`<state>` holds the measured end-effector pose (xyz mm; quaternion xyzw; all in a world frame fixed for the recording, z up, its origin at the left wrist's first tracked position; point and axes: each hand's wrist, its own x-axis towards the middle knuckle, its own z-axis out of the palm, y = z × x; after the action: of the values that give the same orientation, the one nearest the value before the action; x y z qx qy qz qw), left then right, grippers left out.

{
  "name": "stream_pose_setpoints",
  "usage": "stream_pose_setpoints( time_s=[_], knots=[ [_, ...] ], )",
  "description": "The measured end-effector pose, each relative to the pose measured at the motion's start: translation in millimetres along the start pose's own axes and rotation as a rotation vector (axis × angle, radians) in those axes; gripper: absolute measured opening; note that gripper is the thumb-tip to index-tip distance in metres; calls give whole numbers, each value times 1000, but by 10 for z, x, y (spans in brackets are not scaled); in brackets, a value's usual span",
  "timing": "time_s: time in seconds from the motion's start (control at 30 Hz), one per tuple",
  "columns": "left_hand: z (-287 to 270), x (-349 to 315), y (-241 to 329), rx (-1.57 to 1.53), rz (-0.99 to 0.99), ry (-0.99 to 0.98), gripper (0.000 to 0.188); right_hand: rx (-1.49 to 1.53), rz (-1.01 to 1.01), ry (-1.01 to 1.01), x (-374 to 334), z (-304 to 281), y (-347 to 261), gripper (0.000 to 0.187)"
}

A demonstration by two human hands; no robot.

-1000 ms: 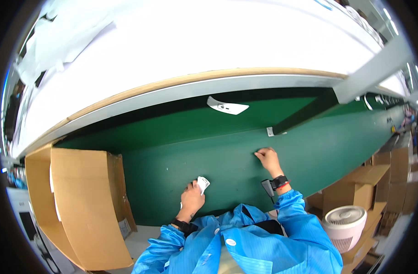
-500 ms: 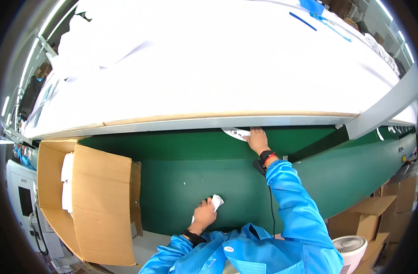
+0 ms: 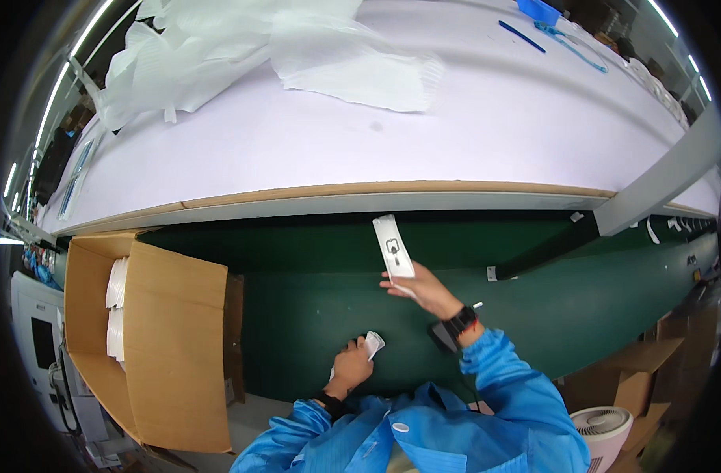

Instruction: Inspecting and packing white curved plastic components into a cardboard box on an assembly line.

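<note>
In front of the shelf edge, my right hand (image 3: 423, 290) grips the near end of a long white flat packet (image 3: 389, 239) with a dark printed drawing on its face. The packet tilts away from me, and its far tip reaches up to the shelf's front edge. Lower and to the left, my left hand (image 3: 351, 367) is closed around another white packet (image 3: 375, 342), close to my body. One end of that packet sticks out past the fingers; its middle is hidden in the grip. Below both hands lies a green work surface (image 3: 297, 315).
At left stands an open cardboard box (image 3: 179, 347) with stacks of white pieces (image 3: 116, 284) inside. A white raised shelf (image 3: 360, 154) bears thin white sheeting (image 3: 353, 63) and a blue pen (image 3: 522, 36). A grey post (image 3: 664, 185) rises at right; a white fan (image 3: 603, 430) stands lower right.
My right hand has drawn back toward me from beneath the shelf edge, bringing the white packet into fuller view. The left hand stays in place. The shelf looks less glaring, so the sheeting shows.
</note>
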<state>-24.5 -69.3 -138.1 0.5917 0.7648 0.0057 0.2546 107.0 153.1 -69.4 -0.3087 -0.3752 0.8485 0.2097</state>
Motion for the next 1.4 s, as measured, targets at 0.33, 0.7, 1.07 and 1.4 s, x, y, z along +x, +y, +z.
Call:
stream_pose_setpoints(
  time_s=[0.33,0.7,1.07,1.4],
  knots=[
    [107,125,-38,-12,-17,-64,57,235,-374,-106,-1587,991,-686,60],
    [-1649,-39,906,-1297,18,26,44,198,-496,-104,-2078,1371,-1028,83],
    [-2695,-730,1141,-1716,136,-27,49,180,-511,-308,-2139,1263,-1021,85],
    [-2786,-843,1232,-1715,169,78,56,49,-547,39,-2076,1441,-1009,83]
  ],
)
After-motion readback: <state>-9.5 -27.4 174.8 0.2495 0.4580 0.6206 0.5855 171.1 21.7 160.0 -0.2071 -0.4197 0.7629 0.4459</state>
